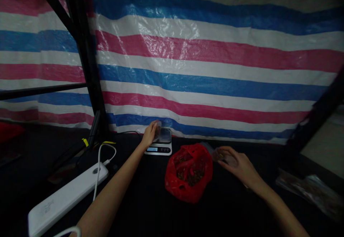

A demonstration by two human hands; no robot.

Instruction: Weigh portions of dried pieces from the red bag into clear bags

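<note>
My left hand is closed round a small clear plastic container or bag with something brownish inside; its exact kind is hard to make out. It is over the left part of a white digital kitchen scale with a lit display. My right hand grips a clear plastic cup, tilted on its side, just right of a red plastic bag. The bag stands with its mouth open, and small brown pieces lie inside it.
A white power bank with a white cable lies at the left. Clear bags with brownish contents lie at the right. Behind the dark table hangs a striped tarp, with a black metal post at left.
</note>
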